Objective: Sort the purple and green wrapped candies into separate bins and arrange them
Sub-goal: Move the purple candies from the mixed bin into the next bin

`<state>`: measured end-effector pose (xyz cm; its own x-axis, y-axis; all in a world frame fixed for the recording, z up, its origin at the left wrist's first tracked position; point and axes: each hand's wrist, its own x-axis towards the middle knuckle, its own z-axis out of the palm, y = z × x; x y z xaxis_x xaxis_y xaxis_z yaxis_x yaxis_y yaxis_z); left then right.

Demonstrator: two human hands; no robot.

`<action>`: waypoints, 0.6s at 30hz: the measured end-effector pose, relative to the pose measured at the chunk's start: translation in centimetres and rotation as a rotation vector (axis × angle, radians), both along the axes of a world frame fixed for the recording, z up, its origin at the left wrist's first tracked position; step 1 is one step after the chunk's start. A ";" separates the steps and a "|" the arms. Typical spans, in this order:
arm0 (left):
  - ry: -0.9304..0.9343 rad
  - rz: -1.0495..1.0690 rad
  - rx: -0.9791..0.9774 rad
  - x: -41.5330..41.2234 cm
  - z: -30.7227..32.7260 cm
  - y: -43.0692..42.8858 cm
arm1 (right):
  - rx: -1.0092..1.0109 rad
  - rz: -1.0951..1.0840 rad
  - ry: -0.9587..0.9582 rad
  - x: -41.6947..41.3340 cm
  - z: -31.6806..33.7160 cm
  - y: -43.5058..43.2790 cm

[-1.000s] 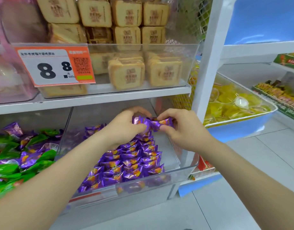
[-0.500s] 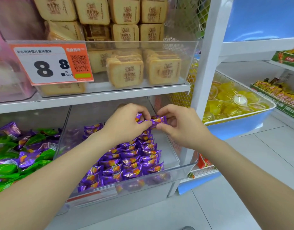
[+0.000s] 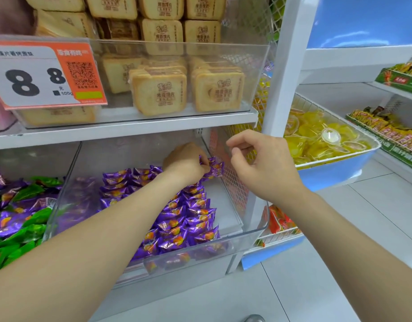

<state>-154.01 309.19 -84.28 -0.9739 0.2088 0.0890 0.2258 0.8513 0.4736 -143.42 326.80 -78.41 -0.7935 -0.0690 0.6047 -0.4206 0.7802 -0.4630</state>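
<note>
A clear plastic bin (image 3: 253, 235) on the lower shelf holds rows of purple wrapped candies (image 3: 188, 219). My left hand (image 3: 186, 165) reaches deep into this bin and pinches a purple candy (image 3: 215, 169) at the far end of the right-hand row. My right hand (image 3: 263, 166) hovers just outside the bin's right wall, fingers loosely curled, holding nothing. To the left, a second bin holds a mixed heap of green and purple candies (image 3: 21, 214).
An upper shelf (image 3: 130, 129) overhangs the bins, carrying a clear box of toast-shaped biscuits (image 3: 188, 89) and a price tag (image 3: 44, 75). A white upright post (image 3: 284, 66) stands right of the bins. Beyond it is a blue basket of yellow jelly cups (image 3: 321, 135).
My right hand let go of the purple candy and pulled back to the right, out of the bin. My left hand carried the candy further back into the bin.
</note>
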 end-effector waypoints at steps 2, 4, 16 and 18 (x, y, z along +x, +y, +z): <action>0.019 0.015 -0.021 -0.2 -0.6 0.3 | 0.001 -0.001 -0.001 0.0 0.0 0.0; 0.048 0.042 -0.057 -0.4 -1.1 0.6 | 0.004 -0.002 -0.002 -0.1 0.0 0.0; 0.038 0.089 -0.108 -1.3 -2.1 0.8 | 0.043 -0.018 -0.118 -0.4 -0.1 -0.1; 0.026 0.071 -0.115 -1.0 -1.5 0.5 | 0.055 -0.015 -0.124 -0.4 0.0 -0.1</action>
